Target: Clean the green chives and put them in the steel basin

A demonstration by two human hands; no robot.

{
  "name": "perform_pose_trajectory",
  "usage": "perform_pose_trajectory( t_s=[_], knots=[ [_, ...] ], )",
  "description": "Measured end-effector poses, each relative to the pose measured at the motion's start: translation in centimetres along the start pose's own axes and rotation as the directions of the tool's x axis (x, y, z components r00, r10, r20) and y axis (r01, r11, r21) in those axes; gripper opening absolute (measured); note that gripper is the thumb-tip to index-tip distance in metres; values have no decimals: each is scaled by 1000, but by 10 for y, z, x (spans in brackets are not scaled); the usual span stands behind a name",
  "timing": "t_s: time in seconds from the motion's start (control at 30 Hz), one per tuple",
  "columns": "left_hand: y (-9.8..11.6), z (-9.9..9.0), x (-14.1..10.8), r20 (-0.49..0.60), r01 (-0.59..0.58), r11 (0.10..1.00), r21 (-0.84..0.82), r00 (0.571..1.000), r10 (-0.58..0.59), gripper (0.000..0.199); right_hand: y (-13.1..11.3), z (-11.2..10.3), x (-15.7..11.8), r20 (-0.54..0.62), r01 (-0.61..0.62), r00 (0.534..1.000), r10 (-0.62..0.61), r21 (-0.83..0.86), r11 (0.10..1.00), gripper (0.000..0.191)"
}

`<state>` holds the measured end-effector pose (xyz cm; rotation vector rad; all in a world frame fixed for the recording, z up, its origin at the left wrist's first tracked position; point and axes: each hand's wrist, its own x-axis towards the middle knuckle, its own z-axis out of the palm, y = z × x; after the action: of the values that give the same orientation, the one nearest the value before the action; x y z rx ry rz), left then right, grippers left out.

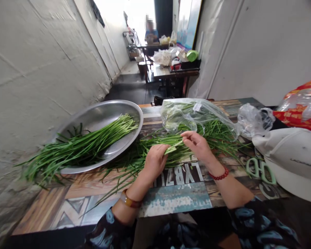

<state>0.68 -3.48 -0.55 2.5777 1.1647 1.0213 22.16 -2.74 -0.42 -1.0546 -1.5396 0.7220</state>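
Observation:
My left hand [155, 160] is closed around a small bunch of garlic chives [172, 148], with the pale stem ends sticking out to the right. At those ends, the bent fingers of my right hand [198, 147] pinch a thin chive stalk; its tip is partly hidden by the fingers. Beneath both hands a loose pile of chives [134, 162] spreads over the table. To the left, a wide steel basin [106, 103] holds a thick bundle of chives [93, 141], their green leaves hanging over its rim. Behind my right hand lies a clear plastic bag [197, 109] with more chives inside.
Green-handled scissors [260, 169] lie at the right beside a white cap [295, 159]. A crumpled plastic bag [255, 119] and a red package [300, 107] sit behind them. Farther back, a cluttered table [162, 71] stands, and a person [151, 34] is beyond it.

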Motion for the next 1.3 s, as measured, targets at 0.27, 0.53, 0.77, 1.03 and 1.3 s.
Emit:
perform_pose_trajectory(
  t_s=[0.27,0.53,0.77,1.03,1.3],
  knots=[
    [25,-46,19,225,138,927,-348,973,-60,27,-75,3,12,143,386,920,-366,-167,907,25],
    [46,-108,47,-48,115,376,-919,917,-396,26,-30,41,-13,434,331,892,-127,-436,837,57],
    [61,-161,52,-76,9,166,-986,862,-501,18,17,61,-41,507,421,860,-53,-648,635,55],
    [71,-157,41,30,72,58,-996,847,-530,17,-35,32,-7,164,80,985,-60,-119,990,48],
    [58,-143,41,49,108,65,-992,805,-592,14,-116,54,-25,276,-8,959,-60,239,971,49]
  ],
)
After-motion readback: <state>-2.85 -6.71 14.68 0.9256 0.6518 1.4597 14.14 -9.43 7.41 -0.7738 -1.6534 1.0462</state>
